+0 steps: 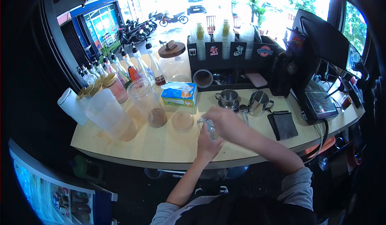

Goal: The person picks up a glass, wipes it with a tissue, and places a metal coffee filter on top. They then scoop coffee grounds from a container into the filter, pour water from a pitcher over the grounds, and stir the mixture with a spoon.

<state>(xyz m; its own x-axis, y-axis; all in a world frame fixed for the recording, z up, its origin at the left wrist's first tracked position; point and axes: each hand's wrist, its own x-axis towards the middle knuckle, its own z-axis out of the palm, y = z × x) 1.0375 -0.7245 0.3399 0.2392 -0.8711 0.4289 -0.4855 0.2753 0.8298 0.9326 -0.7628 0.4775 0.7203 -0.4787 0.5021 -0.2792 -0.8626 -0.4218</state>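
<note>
Near the counter's front edge, my left hand point(207, 146) is wrapped round a small clear glass point(210, 131). My right hand point(220, 122) is closed over the top of the glass; what its fingers hold is hidden. A round clear lid point(182, 121) lies on the counter just left of my hands. Further left stands an open clear jar point(146, 104) with brown powder at its bottom. Behind my right hand are a metal cup point(228, 99), a steel pitcher point(257, 103) and a spoon point(244, 110).
A tissue box point(179, 95), syrup bottles point(134, 70) and a large translucent container point(108, 114) stand on the left. A folded dark cloth point(282, 125) lies right of my hands. An espresso machine point(317, 98) is at the right, and cup stacks point(225, 40) are at the back.
</note>
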